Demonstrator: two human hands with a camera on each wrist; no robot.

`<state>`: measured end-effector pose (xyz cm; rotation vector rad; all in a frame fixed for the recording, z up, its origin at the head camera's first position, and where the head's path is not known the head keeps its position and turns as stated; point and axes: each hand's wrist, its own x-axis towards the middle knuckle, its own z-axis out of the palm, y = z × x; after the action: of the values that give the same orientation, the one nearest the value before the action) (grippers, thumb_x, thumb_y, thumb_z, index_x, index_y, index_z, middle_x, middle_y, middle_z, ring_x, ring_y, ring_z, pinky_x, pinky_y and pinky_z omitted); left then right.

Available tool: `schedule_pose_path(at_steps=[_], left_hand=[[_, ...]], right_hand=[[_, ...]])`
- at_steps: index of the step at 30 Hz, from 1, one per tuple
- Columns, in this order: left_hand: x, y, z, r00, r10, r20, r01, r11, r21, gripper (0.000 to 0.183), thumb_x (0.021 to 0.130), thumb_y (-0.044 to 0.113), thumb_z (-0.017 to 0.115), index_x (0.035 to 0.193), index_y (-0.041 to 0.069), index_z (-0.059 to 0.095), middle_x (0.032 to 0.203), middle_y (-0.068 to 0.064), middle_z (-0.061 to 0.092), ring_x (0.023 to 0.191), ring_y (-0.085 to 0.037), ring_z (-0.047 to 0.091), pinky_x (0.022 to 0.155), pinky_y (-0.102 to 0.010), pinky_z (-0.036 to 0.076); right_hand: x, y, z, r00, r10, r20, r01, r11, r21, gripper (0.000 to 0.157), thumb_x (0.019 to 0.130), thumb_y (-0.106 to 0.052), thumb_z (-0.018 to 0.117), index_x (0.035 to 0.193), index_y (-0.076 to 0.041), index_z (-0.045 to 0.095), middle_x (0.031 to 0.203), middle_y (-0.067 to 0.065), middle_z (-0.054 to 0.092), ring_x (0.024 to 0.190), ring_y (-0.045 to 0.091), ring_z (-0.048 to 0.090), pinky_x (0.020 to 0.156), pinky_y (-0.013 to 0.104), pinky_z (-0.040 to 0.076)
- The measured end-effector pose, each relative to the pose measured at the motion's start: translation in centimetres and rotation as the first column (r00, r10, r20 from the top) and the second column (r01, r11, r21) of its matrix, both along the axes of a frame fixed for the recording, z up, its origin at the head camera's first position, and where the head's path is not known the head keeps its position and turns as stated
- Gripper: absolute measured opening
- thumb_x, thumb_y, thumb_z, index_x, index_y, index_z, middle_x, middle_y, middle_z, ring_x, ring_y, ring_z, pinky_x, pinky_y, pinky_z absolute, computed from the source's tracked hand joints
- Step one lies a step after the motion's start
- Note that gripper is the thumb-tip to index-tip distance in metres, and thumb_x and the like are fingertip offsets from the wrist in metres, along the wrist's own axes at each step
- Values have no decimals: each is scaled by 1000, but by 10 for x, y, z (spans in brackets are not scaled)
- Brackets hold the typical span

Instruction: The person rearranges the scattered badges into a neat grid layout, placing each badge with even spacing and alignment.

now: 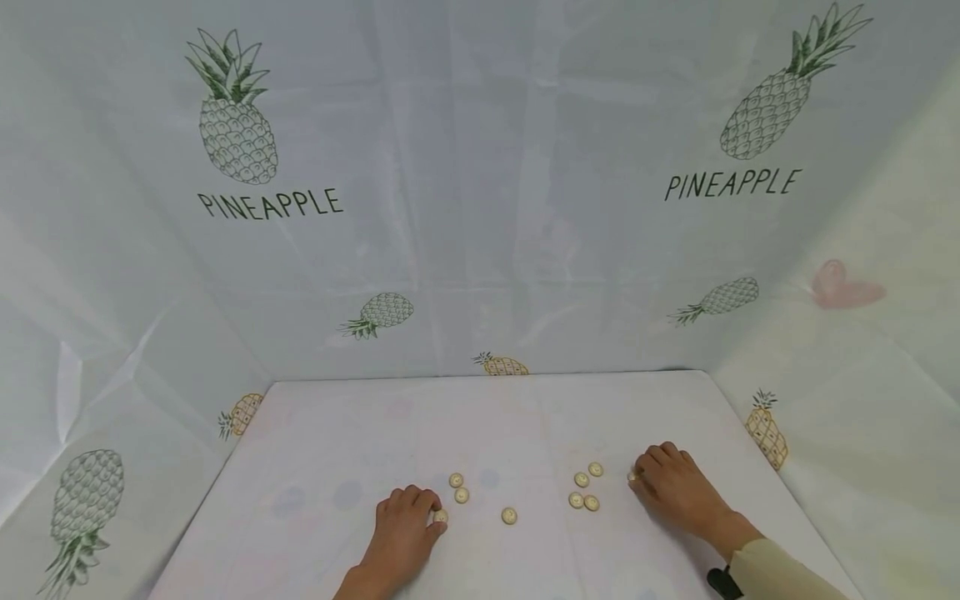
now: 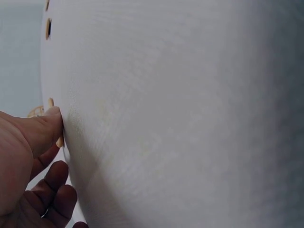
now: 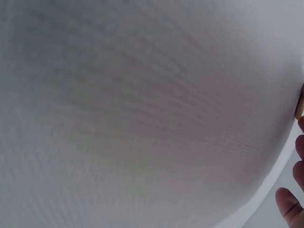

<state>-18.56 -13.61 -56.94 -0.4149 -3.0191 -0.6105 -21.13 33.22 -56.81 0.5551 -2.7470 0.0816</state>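
Several small round cream buttons lie on the white cloth-covered table (image 1: 337,433). At the left, my left hand (image 1: 405,527) pinches one button (image 1: 441,516) between thumb and index finger, close to the cloth. In the left wrist view, the thumb (image 2: 45,126) presses against that button's edge. Just beyond it are two buttons, an upper one (image 1: 456,480) and a lower one (image 1: 461,496). My right hand (image 1: 678,492) has its fingertips around another button (image 1: 632,476), mostly covered by the fingers. In the right wrist view only a sliver of this button (image 3: 299,105) shows.
A lone button (image 1: 509,516) lies between the hands. Left of the right hand is a loose group of several buttons (image 1: 581,480). Pineapple-printed white cloth (image 1: 480,208) hangs behind the table and along both sides. A dark band (image 1: 723,582) sits at the right wrist.
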Motion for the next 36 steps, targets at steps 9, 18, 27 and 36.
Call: schedule_pose_path(at_steps=[9, 18, 27, 36], left_hand=[[1, -2, 0, 1000, 1, -3, -1, 1000, 10, 23, 90, 29, 83, 102, 21, 65, 102, 3, 59, 95, -18, 49, 95, -58, 43], [1, 1, 1, 1000, 6, 3, -6, 1000, 3, 24, 90, 29, 83, 102, 21, 65, 104, 3, 60, 96, -19, 50, 97, -58, 43], [1, 0, 2, 1000, 1, -4, -1, 1000, 8, 23, 90, 29, 83, 102, 21, 65, 102, 4, 59, 95, -19, 49, 96, -58, 43], [3, -1, 3, 1000, -11, -10, 11, 1000, 11, 24, 90, 29, 83, 101, 21, 64, 102, 4, 59, 94, -18, 49, 95, -57, 42]], right_hand=[[-1, -2, -2, 1000, -10, 19, 10, 1000, -9, 15, 94, -27, 79, 102, -18, 70, 104, -4, 64, 103, 21, 56, 87, 48, 46], [-1, 3, 1, 999, -9, 38, 8, 1000, 16, 16, 95, -30, 79, 103, -20, 70, 106, -6, 63, 106, 20, 55, 90, 48, 45], [-4, 4, 6, 999, 26, 25, -26, 1000, 4, 18, 89, -28, 86, 99, -21, 73, 101, -7, 65, 99, 16, 54, 84, 43, 46], [-10, 2, 1, 996, 69, -58, -65, 996, 65, 19, 82, -28, 85, 89, -21, 69, 92, -8, 61, 90, 14, 49, 82, 42, 45]])
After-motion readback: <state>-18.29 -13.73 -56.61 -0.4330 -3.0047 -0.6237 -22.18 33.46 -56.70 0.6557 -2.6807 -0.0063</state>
